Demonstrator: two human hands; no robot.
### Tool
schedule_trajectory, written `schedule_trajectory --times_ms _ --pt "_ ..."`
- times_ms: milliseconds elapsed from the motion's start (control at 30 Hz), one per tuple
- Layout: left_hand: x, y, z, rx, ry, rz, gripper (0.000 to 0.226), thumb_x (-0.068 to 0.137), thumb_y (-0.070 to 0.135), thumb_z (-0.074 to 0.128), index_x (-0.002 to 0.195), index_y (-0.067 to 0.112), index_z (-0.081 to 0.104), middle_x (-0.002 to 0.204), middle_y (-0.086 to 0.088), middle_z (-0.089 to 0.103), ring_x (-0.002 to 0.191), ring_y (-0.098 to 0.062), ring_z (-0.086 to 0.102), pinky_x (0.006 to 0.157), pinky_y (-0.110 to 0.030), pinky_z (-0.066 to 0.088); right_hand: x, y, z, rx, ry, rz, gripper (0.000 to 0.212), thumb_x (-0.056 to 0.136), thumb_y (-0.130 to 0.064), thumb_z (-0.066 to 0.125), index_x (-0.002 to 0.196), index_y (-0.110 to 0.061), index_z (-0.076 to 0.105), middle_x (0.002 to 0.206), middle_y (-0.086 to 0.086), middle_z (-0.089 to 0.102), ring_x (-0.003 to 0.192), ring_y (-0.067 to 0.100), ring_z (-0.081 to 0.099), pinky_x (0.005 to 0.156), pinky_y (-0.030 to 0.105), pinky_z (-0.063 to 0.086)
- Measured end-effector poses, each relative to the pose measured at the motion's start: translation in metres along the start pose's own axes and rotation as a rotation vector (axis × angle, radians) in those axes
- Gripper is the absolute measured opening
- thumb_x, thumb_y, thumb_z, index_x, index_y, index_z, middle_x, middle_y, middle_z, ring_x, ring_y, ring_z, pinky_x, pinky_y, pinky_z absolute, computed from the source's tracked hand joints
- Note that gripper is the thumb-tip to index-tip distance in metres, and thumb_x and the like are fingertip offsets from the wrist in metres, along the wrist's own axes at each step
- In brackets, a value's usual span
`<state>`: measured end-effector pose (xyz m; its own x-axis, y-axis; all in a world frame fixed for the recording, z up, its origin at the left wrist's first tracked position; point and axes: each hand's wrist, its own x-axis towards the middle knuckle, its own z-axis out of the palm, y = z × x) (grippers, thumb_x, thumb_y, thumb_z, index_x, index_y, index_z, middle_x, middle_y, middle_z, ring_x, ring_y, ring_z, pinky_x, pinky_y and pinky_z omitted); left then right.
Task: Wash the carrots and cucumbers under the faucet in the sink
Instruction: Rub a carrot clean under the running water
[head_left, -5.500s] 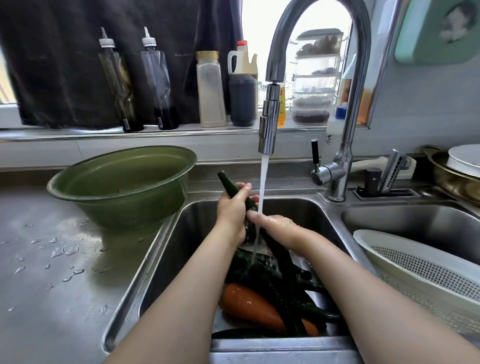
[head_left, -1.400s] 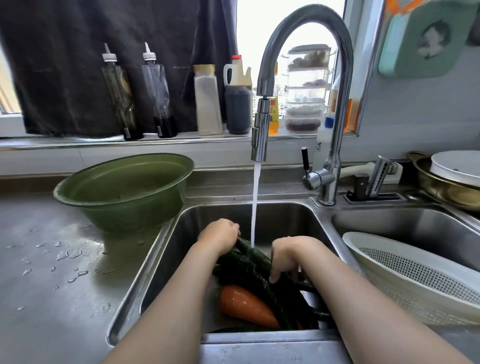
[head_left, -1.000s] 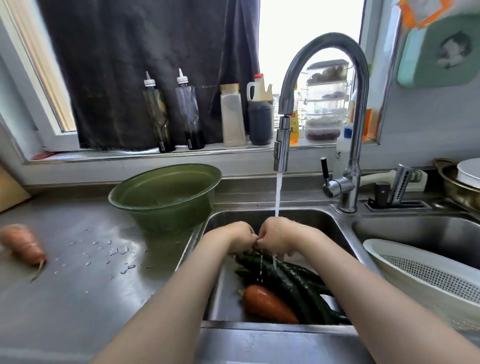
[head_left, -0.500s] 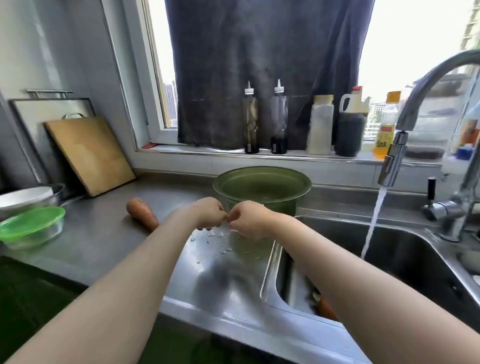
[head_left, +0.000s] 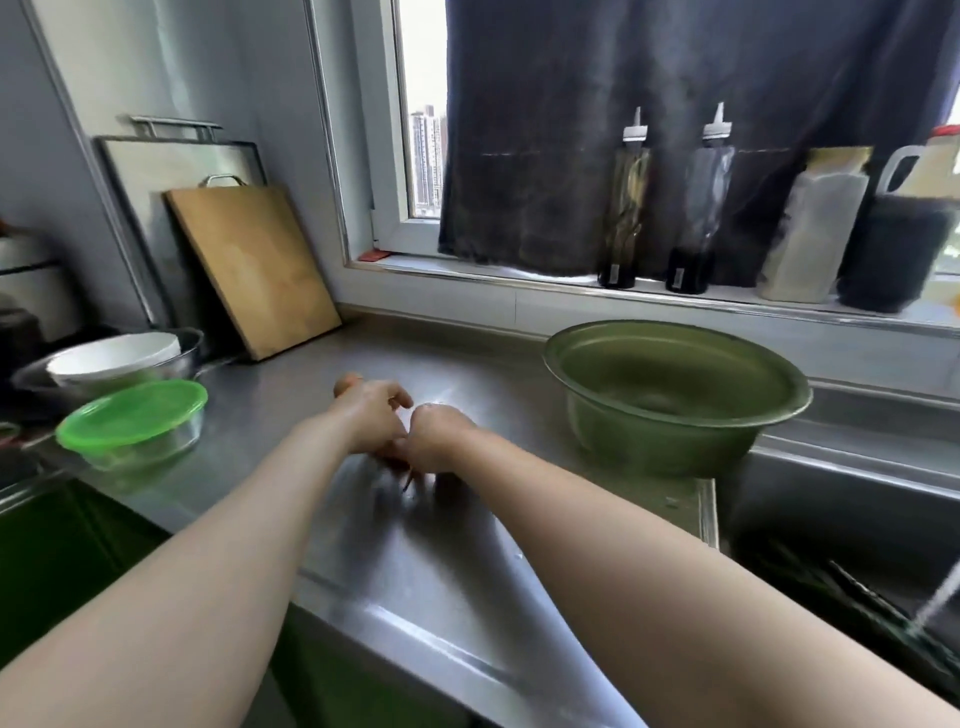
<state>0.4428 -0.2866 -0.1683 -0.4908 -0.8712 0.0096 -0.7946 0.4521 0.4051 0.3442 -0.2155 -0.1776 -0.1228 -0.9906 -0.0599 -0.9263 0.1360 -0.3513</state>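
An orange carrot (head_left: 345, 383) lies on the steel counter (head_left: 291, 395) left of the sink, mostly hidden under my hands; only its thick end and a thin root tail show. My left hand (head_left: 371, 415) curls over its thick part. My right hand (head_left: 439, 434) is curled at its thin end, fingers hidden and blurred. Dark cucumbers (head_left: 831, 582) lie in the sink (head_left: 857, 499) at the right edge, with the water stream (head_left: 937, 597) falling beside them. The faucet is out of view.
A green basin (head_left: 649, 441) stands on the counter right of my hands. A wooden cutting board (head_left: 249, 270) leans on the wall at the back left. A green-lidded glass container (head_left: 132, 415) and a metal bowl (head_left: 31, 376) holding a white plate sit far left. Bottles (head_left: 623, 208) line the sill.
My view has swung left from the sink to the counter. Both hands left the cucumbers under the water and travelled left onto the carrot lying there.
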Motion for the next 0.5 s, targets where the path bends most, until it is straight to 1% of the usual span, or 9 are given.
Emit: schedule_trajectory --times_ms 100,167,233,267,333,400,433,467,500 --pt "0.005 -0.010 0.009 -0.022 0.046 0.044 0.041 0.093 -0.002 0.058 0.132 0.007 0.065 0.109 -0.004 0.052 0.100 -0.018 0.052 0.083 -0.017 0.038 0.005 -0.002 0.006 -0.049 0.040 -0.009 0.042 0.106 -0.038 0.052 0.135 -0.009 0.059 0.133 0.015 0.063 0.123 0.035 0.059 0.088 0.036 0.048" --pt "0.006 -0.009 0.010 0.005 0.043 0.082 0.040 0.093 0.003 0.058 0.131 0.013 0.065 0.106 -0.002 0.054 0.104 -0.017 0.052 0.082 -0.019 0.039 0.007 0.000 0.007 -0.045 0.038 0.011 0.038 0.105 -0.035 0.055 0.133 -0.010 0.060 0.130 0.015 0.064 0.121 0.034 0.060 0.086 0.036 0.049" --pt "0.002 -0.002 0.008 0.078 -0.007 0.104 0.042 0.089 0.012 0.062 0.130 0.024 0.066 0.105 0.001 0.063 0.113 -0.019 0.054 0.085 -0.022 0.039 0.002 0.008 0.004 -0.037 0.047 0.050 0.033 0.105 -0.028 0.051 0.131 -0.009 0.060 0.126 0.015 0.064 0.118 0.035 0.061 0.082 0.035 0.048" --pt "-0.001 0.004 0.008 0.154 -0.029 0.114 0.044 0.087 0.019 0.066 0.130 0.031 0.065 0.111 0.002 0.067 0.118 -0.020 0.054 0.089 -0.023 0.038 -0.003 0.015 0.000 -0.036 0.053 0.053 0.032 0.106 -0.026 0.048 0.131 -0.008 0.058 0.124 0.016 0.064 0.117 0.035 0.061 0.079 0.035 0.046" --pt "-0.008 0.019 0.009 0.282 -0.067 0.104 0.054 0.077 0.040 0.075 0.129 0.045 0.061 0.125 0.006 0.064 0.129 -0.023 0.047 0.102 -0.031 0.038 -0.021 0.032 -0.006 -0.028 0.037 0.036 0.035 0.110 -0.028 0.040 0.134 -0.006 0.054 0.118 0.020 0.061 0.112 0.037 0.060 0.075 0.036 0.041" --pt "-0.010 0.034 0.016 0.334 -0.114 0.083 0.065 0.054 0.060 0.076 0.116 0.063 0.057 0.127 0.007 0.062 0.128 -0.025 0.048 0.110 -0.040 0.040 -0.045 0.051 -0.010 -0.055 0.015 0.015 0.037 0.111 -0.034 0.039 0.127 -0.006 0.057 0.109 0.020 0.058 0.100 0.034 0.058 0.074 0.035 0.038" --pt "-0.009 0.041 0.021 0.331 -0.130 0.088 0.061 0.045 0.062 0.073 0.103 0.070 0.055 0.124 0.009 0.064 0.123 -0.024 0.052 0.108 -0.043 0.044 -0.057 0.061 -0.011 -0.046 0.013 0.035 0.036 0.110 -0.037 0.042 0.117 -0.007 0.059 0.103 0.017 0.057 0.093 0.033 0.056 0.073 0.034 0.038" --pt "-0.010 0.050 0.027 0.326 -0.155 0.112 0.054 0.043 0.060 0.073 0.092 0.073 0.054 0.121 0.011 0.066 0.117 -0.023 0.057 0.105 -0.044 0.047 -0.066 0.073 -0.012 -0.031 0.016 0.062 0.033 0.109 -0.039 0.044 0.105 -0.010 0.058 0.098 0.014 0.056 0.090 0.032 0.057 0.071 0.033 0.039" --pt "-0.017 0.064 0.030 0.326 -0.192 0.155 0.049 0.046 0.055 0.078 0.088 0.070 0.056 0.118 0.012 0.067 0.112 -0.021 0.060 0.102 -0.042 0.050 -0.076 0.085 -0.013 -0.014 0.014 0.082 0.030 0.109 -0.038 0.044 0.099 -0.012 0.055 0.096 0.012 0.056 0.091 0.033 0.059 0.071 0.033 0.040"
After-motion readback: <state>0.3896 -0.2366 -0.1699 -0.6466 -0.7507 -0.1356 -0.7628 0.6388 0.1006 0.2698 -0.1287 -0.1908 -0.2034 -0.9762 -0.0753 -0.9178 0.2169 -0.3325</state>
